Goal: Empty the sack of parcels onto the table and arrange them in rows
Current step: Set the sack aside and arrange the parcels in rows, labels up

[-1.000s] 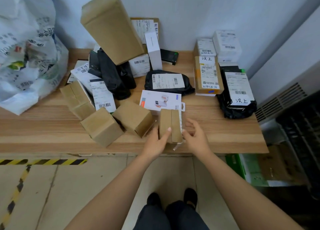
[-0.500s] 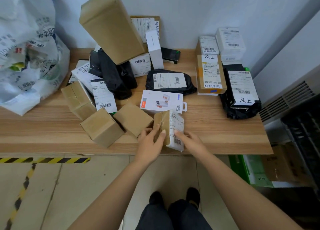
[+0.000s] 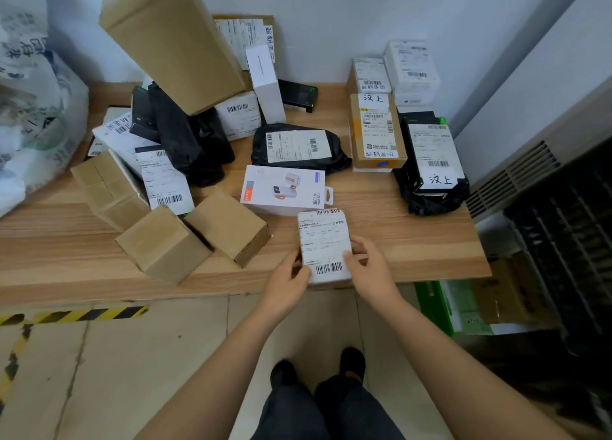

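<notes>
A small cardboard parcel [image 3: 324, 244] lies near the front edge of the wooden table [image 3: 414, 241], its white shipping label facing up. My left hand [image 3: 287, 285] grips its left side and my right hand [image 3: 367, 267] grips its right side. Behind it lies a white power-bank box [image 3: 281, 188]. A black bagged parcel [image 3: 298, 146], a labelled brown box [image 3: 376, 131] and another black bag [image 3: 430, 165] sit in a row further back. Several brown boxes [image 3: 162, 241] and black bags are heaped at the left. The white printed sack [image 3: 36, 115] slumps at the far left.
A tall brown carton [image 3: 172, 39] leans over the heap against the wall. White boxes [image 3: 410, 65] are stacked at the back right. A green-edged box [image 3: 443, 304] and cartons sit on the floor under the table's right end. Yellow-black tape [image 3: 66, 315] marks the floor.
Both hands have turned the small parcel from standing on edge with its brown side showing to lying flat with the label up, and shifted it slightly right.
</notes>
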Motion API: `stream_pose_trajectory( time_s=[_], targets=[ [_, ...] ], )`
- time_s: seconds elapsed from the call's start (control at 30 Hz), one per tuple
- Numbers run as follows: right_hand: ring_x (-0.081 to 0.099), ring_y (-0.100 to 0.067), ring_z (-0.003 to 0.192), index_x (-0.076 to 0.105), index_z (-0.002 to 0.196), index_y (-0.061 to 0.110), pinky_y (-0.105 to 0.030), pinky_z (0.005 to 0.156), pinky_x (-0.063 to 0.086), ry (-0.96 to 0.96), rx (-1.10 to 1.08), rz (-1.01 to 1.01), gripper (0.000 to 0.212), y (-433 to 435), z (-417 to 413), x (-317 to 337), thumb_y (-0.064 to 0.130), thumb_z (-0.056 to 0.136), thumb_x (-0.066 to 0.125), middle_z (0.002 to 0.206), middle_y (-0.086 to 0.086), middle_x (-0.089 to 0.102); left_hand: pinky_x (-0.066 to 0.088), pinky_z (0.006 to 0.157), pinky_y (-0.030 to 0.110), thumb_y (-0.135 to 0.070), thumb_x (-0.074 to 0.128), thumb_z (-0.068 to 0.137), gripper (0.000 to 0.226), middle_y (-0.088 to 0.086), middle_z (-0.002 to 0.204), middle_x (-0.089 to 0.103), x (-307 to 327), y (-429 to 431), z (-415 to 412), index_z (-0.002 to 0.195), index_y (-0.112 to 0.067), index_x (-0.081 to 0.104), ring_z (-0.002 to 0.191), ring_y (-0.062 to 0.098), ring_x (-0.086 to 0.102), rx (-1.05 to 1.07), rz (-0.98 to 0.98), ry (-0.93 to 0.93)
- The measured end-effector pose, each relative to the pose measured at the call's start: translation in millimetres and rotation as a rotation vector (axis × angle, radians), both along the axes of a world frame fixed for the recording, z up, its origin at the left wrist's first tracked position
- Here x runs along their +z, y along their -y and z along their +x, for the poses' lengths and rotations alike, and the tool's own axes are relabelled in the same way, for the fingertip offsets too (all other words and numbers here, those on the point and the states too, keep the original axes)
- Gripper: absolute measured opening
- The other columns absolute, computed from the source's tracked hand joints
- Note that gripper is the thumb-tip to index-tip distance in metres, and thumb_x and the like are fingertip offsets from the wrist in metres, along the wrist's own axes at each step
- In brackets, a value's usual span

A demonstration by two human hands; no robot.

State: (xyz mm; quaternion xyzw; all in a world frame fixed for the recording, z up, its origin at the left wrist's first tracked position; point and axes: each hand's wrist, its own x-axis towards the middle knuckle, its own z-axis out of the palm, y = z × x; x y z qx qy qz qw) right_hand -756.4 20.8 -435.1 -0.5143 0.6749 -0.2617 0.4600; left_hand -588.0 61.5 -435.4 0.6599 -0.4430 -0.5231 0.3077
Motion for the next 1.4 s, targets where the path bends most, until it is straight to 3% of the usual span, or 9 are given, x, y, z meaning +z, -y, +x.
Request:
stream_pose_trajectory(
  time_s=[0.13, 0.27, 0.4, 0.57, 0.9, 1.0, 1.17, 1.4],
  targets=[
    [0.06, -0.008, 0.091, 0.053, 0.129, 0.029, -0.033, 0.081, 0.055, -0.047, -0.048, -0.053, 0.034, 10, -18, 13, 0.022, 0.095, 0.056, 0.114, 0.003, 0.059, 0.039, 0.098, 0.018, -0.007, 0.048, 0.093, 0.051, -0.011, 0.131, 0.054, 3, 19, -21, 0.141, -0.021, 0.039, 0.12, 0.002, 0.049, 0.017, -0.032, -0.051],
    [0.055, -0.003, 0.083, 0.052, 0.135, 0.021, -0.031, 0.083, 0.051, -0.151, -0.066, -0.121, 0.037, 38, -44, 27, 0.019, 0.098, 0.052, 0.12, 0.003, 0.046, 0.04, 0.09, 0.007, -0.006, 0.051, 0.092, 0.053, -0.009, 0.13, 0.051, 13, 52, -56, 0.141, -0.015, 0.033, 0.115, 0.001, 0.049, -0.045, -0.033, -0.077],
    [0.053, -0.008, 0.086, 0.051, 0.136, 0.018, -0.036, 0.092, 0.05, -0.206, -0.055, -0.121, 0.038, 71, -75, 28, 0.018, 0.099, 0.05, 0.115, 0.001, 0.044, 0.043, 0.105, 0.034, -0.023, 0.053, 0.085, 0.058, -0.012, 0.133, 0.055, 9, 89, -89, 0.141, -0.023, 0.037, 0.119, 0.003, 0.052, -0.101, -0.052, -0.026],
    [0.049, -0.002, 0.083, 0.049, 0.138, 0.017, -0.025, 0.085, 0.043, -0.198, 0.002, -0.127, 0.041, 106, -103, 16, 0.016, 0.097, 0.052, 0.119, -0.004, 0.049, 0.046, 0.101, 0.036, -0.031, 0.049, 0.084, 0.052, -0.015, 0.13, 0.058, 2, 120, -118, 0.136, -0.03, 0.046, 0.118, 0.003, 0.054, -0.084, -0.032, 0.054],
    [0.053, -0.015, 0.11, 0.04, 0.145, 0.016, -0.029, 0.094, 0.046, -0.25, 0.215, -0.171, 0.049, 139, -131, 8, 0.025, 0.098, 0.052, 0.134, 0.0, 0.042, 0.044, 0.098, 0.027, -0.014, 0.051, 0.092, 0.049, -0.012, 0.129, 0.056, 4, 145, -146, 0.139, -0.025, 0.04, 0.118, 0.004, 0.052, 0.029, -0.057, 0.051],
    [0.051, -0.014, 0.111, 0.047, 0.138, 0.016, -0.026, 0.093, 0.045, -0.331, 0.296, -0.256, 0.044, 140, -135, 15, 0.024, 0.096, 0.055, 0.128, 0.001, 0.045, 0.045, 0.091, 0.029, -0.021, 0.056, 0.09, 0.04, -0.005, 0.123, 0.056, 10, 143, -141, 0.13, -0.018, 0.048, 0.111, 0.01, 0.053, 0.019, -0.162, 0.366],
    [0.05, -0.017, 0.111, 0.059, 0.121, 0.015, -0.029, 0.095, 0.043, -0.44, 0.498, -0.405, 0.028, 146, -130, 33, 0.022, 0.094, 0.056, 0.119, 0.001, 0.049, 0.046, 0.06, 0.037, -0.023, 0.049, 0.087, 0.021, 0.003, 0.084, 0.06, 33, 139, -114, 0.097, -0.01, 0.061, 0.075, 0.025, 0.056, -0.135, -0.489, 0.88],
    [0.052, -0.019, 0.105, 0.064, 0.111, 0.014, -0.03, 0.09, 0.043, -0.472, 0.612, -0.532, 0.021, 154, -84, 53, 0.022, 0.093, 0.058, 0.111, -0.001, 0.054, 0.044, 0.057, 0.037, -0.017, 0.062, 0.08, 0.006, 0.003, 0.073, 0.058, 52, 130, -50, 0.084, -0.012, 0.06, 0.069, 0.026, 0.055, -0.184, -0.538, 1.137]
  ],
)
